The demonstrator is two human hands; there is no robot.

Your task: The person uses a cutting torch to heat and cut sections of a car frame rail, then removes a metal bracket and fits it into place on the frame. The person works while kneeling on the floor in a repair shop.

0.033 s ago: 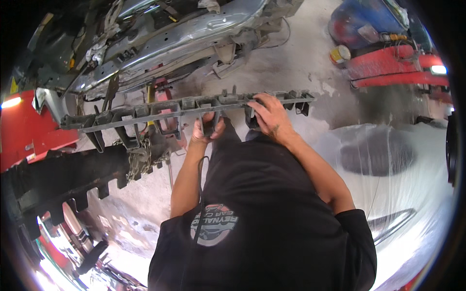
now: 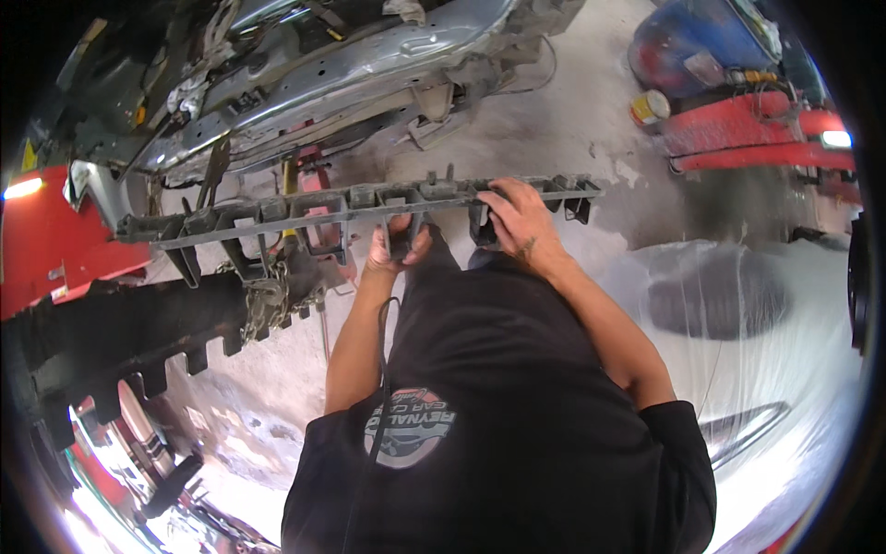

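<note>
A long dark plastic car bracket point(image 2: 305, 223) with several hanging tabs stretches crosswise in front of me, dusty along its top. My left hand point(image 2: 397, 247) grips it from below near its middle, fingers closed around one of the tabs and partly hidden behind it. From the right, my right hand point(image 2: 524, 222) is bent over the top edge, its fingers curled onto the bracket and the thumb out of sight. Beyond the bracket lies the stripped metal front of a vehicle point(image 2: 369, 78).
A rusty dark toothed beam point(image 2: 129, 323) with a chain point(image 2: 265, 303) lies to the left, beside a red machine point(image 2: 55, 222). At the far right are a blue drum point(image 2: 678, 51), a can point(image 2: 650, 107) and a red jack point(image 2: 720, 134). Plastic sheeting point(image 2: 738, 369) covers something at right.
The bracket and both hands sit slightly farther right in the picture, by a few pixels. Both hands keep the same hold.
</note>
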